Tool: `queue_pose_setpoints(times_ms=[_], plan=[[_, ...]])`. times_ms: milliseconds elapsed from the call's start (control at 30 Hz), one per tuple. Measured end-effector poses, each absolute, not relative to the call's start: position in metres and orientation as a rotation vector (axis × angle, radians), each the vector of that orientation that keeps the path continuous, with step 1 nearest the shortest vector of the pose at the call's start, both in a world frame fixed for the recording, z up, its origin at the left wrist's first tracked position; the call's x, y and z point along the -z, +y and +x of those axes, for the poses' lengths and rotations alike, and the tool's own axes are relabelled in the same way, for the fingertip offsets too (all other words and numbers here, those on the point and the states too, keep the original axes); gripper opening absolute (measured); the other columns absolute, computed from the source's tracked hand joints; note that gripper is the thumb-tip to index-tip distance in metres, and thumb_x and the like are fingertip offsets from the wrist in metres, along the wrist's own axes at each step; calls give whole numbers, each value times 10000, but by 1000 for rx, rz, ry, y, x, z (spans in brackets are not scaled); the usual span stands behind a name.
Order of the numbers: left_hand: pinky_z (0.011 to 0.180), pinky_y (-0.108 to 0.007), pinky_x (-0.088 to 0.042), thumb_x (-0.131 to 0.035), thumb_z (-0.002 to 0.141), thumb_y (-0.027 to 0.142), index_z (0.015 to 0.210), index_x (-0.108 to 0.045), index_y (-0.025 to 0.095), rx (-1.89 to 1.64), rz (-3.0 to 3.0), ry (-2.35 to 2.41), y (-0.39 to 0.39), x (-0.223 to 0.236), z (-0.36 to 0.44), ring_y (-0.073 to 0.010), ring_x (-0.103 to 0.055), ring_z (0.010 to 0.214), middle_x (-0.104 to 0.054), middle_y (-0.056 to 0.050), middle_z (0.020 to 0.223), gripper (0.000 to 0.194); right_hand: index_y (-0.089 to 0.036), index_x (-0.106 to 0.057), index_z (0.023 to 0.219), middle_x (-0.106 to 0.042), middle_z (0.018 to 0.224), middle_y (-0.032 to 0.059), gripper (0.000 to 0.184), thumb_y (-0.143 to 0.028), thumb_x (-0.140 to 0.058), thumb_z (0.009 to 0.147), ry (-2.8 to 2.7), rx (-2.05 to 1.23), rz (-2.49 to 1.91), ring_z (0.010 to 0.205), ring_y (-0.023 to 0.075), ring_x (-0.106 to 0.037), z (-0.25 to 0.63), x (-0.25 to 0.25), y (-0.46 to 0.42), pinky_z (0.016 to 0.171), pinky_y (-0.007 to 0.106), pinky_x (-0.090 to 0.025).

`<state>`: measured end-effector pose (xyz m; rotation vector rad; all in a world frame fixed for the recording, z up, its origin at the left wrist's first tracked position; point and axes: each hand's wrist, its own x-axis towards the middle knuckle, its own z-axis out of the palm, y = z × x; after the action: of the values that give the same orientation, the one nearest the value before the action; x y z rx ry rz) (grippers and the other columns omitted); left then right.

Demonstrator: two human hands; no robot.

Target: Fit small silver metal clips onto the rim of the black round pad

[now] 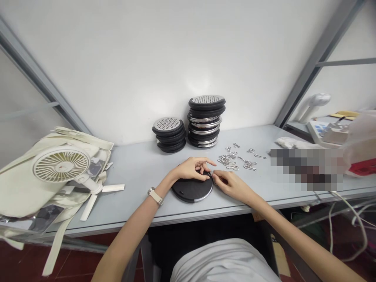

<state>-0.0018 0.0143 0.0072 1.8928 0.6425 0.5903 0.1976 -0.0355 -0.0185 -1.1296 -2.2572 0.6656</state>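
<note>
A round black disc [190,190] with a shiny metal rim along part of its edge lies flat near the table's front. My left hand [192,169] rests over its upper part, index finger stretched out and the other fingers loosely bent apart. At the disc's right edge, my right hand [227,182] pinches a small shiny metal clip [210,173], partly hidden by the fingers. Several loose metal clips and rings [227,159] are scattered on the table beyond my right hand.
Behind my hands stand a shorter stack of perforated discs [169,135] and a taller stack [205,121]. On the left, a white fan [61,164] lies on a cream bag [17,180]. A white cloth [296,143] and a plastic bag [362,137] are at right.
</note>
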Motion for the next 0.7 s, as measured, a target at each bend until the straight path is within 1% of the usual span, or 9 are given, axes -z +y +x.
queue_pose_setpoints(times_ms=[167,233,300,400,533,600,700], plan=[[707,-247,-443,-702,655,150,1187,-583,146,-589,1883,606,12,-10,-1,-74,-513,655,-625,-49,845,545,-193,-362,601,-345,531,-53,368,-386,-347,914,-2289,-698,-1116,496,84,-313,198,21,-36,500,228,-255],[691,-242,-436,-685,669,145,1193,-581,144,-579,1886,610,10,-11,-1,-74,-508,649,-638,-56,839,534,-192,-362,593,-349,531,-51,378,-396,-354,911,-2303,-689,-1110,496,85,-317,197,22,-36,502,229,-260],[680,-233,-425,-675,677,146,1188,-586,144,-577,1888,629,10,-11,-1,-72,-495,646,-632,-46,812,518,-192,-389,606,-383,537,-43,370,-392,-348,915,-2306,-671,-1106,502,91,-346,197,22,-37,516,232,-281],[661,-221,-407,-676,672,156,1164,-601,145,-578,1899,661,11,-11,-1,-62,-465,640,-611,-35,820,498,-192,-455,670,-455,567,-24,347,-386,-327,927,-2256,-675,-1108,521,107,-401,196,20,-37,537,241,-315],[615,-208,-368,-673,673,167,1147,-607,151,-563,1966,696,13,-11,-1,-64,-464,658,-608,-48,900,479,-186,-525,793,-527,628,-6,319,-397,-328,930,-2126,-737,-1112,555,122,-447,196,16,-38,551,245,-347],[601,-207,-357,-676,668,169,1138,-609,156,-579,1995,700,13,-10,-1,-65,-474,661,-607,-48,921,475,-192,-541,846,-543,645,-11,306,-397,-329,931,-2082,-774,-1094,569,123,-463,196,13,-39,567,243,-362],[601,-209,-360,-681,665,176,1131,-607,154,-601,2012,693,14,-9,-1,-63,-476,652,-606,-47,931,473,-200,-546,873,-535,629,-21,295,-391,-329,932,-2036,-806,-1090,569,121,-468,195,10,-40,582,239,-375]])
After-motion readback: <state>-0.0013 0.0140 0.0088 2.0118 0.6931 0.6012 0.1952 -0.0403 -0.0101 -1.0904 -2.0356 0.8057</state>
